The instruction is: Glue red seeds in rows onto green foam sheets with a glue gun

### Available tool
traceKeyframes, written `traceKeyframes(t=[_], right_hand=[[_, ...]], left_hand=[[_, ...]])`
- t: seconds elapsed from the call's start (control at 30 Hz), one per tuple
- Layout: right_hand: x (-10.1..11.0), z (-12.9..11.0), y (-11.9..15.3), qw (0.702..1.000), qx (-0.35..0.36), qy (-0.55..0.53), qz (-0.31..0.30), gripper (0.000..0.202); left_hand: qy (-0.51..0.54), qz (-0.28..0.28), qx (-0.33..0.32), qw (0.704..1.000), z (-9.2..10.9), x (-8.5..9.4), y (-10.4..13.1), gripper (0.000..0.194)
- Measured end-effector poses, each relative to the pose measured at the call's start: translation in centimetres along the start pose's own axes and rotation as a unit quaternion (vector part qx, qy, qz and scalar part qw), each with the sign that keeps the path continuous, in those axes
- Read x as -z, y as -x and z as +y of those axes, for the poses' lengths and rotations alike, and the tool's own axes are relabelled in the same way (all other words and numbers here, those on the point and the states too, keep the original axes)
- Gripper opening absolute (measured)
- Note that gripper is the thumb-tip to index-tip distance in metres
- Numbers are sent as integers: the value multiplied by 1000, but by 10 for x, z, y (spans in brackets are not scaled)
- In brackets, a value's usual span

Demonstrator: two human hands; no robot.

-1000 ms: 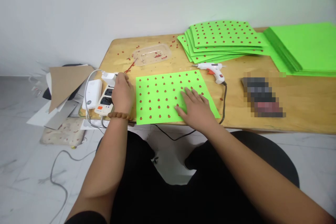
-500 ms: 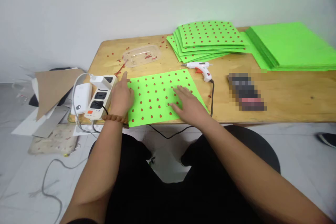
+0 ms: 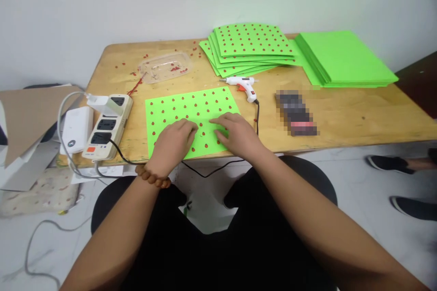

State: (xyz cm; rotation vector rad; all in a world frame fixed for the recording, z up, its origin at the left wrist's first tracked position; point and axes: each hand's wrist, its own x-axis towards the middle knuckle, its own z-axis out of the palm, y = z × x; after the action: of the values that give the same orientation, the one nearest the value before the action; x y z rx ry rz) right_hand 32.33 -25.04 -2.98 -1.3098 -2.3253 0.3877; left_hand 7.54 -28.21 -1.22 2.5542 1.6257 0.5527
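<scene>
A bright green sheet [image 3: 186,110] dotted with rows of small red pieces lies flat at the table's front edge. My left hand [image 3: 175,142], with a brown bead bracelet at the wrist, rests over its lower middle. Its thumb and fingers are drawn together; anything between them is too small to make out. On the sheet's right part is my right hand [image 3: 237,134], holding nothing, with thumb and fingers apart and fingertips pointing toward the left hand. Beyond the sheet's right corner, a white hot glue gun [image 3: 244,85] with an orange trigger lies on its side.
Behind are a stack of dotted green sheets [image 3: 254,40] and a pile of plain green sheets [image 3: 344,54]. A clear plastic tray [image 3: 165,67] holds red bits. A power strip [image 3: 109,125] stands left; a blurred dark object [image 3: 296,112] lies right. Another person's shoes [image 3: 387,163] show at right.
My left hand has left the sheet's left edge and moved in over its lower middle, its fingers drawing together. My right hand stays on the right part. The view has shifted right.
</scene>
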Motion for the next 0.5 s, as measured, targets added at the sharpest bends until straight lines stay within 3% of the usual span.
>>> traceKeyframes(t=[0.33, 0.5], right_hand=[[-3, -8, -3, 998, 31, 49, -29, 19], [-6, -20, -7, 996, 26, 73, -45, 25]], left_hand=[[-85, -55, -36, 994, 9, -5, -1, 16], [-119, -59, -49, 990, 20, -7, -8, 16]])
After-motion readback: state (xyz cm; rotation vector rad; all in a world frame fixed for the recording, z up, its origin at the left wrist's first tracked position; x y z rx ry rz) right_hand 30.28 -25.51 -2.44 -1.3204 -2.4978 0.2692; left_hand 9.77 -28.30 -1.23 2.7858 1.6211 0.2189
